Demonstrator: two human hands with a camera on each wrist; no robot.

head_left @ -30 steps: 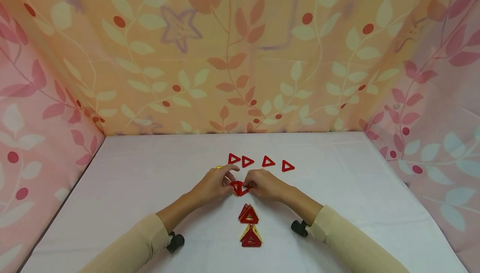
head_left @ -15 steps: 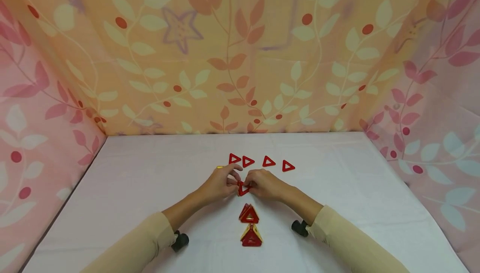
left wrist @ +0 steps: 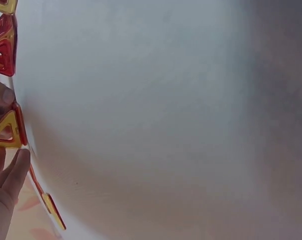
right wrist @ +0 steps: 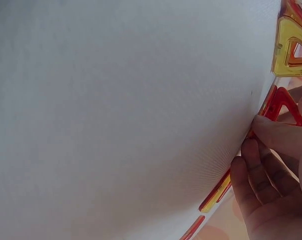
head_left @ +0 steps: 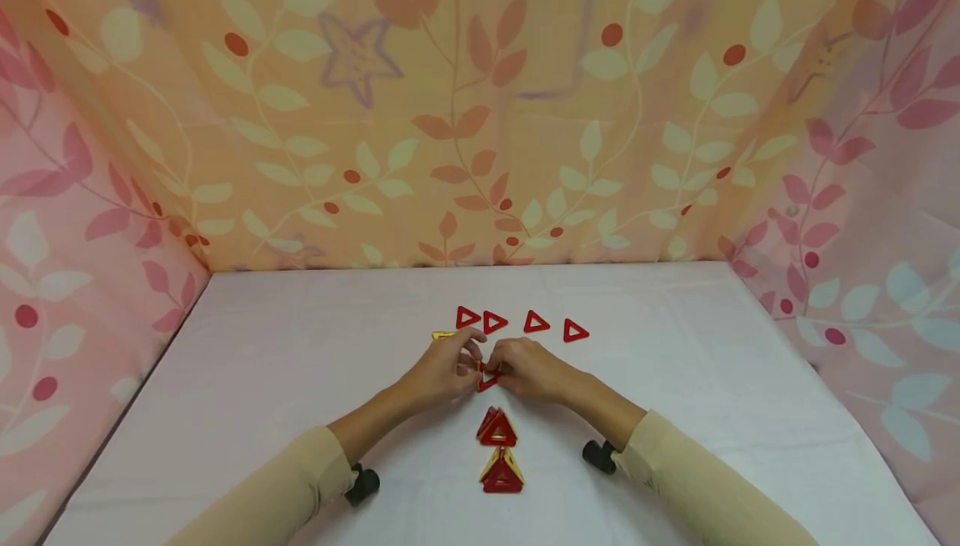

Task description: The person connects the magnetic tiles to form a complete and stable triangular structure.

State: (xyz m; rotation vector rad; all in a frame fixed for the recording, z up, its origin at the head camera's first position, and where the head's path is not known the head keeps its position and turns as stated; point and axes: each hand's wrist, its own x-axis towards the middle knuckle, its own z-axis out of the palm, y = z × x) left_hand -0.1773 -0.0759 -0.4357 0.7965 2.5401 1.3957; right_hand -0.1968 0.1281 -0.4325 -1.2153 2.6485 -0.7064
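Note:
Both hands meet at the middle of the white table over triangular magnetic tiles. My left hand (head_left: pixel 442 369) pinches a tile between thumb and fingers. In the left wrist view this upright tile (left wrist: pixel 10 120) shows a yellow face and a red edge. From the right, my right hand (head_left: pixel 532 371) grips a red triangular tile (head_left: pixel 487 383) lying low on the table, its edge against the upright one. In the right wrist view, the right thumb presses at the foot of the upright red side (right wrist: pixel 280 102), with the other fingers bent beneath it.
Nearer the person stand two small pyramids of red and yellow tiles, a mostly red one (head_left: pixel 497 428) and one with yellow sides (head_left: pixel 502 473). Beyond the hands lies a row of several red triangles (head_left: pixel 536 322), with a yellow tile (head_left: pixel 442 335) partly behind the left hand.
My left hand has moved slightly right, swinging its red tile from beside the other up to an upright stand. The right hand stays in place.

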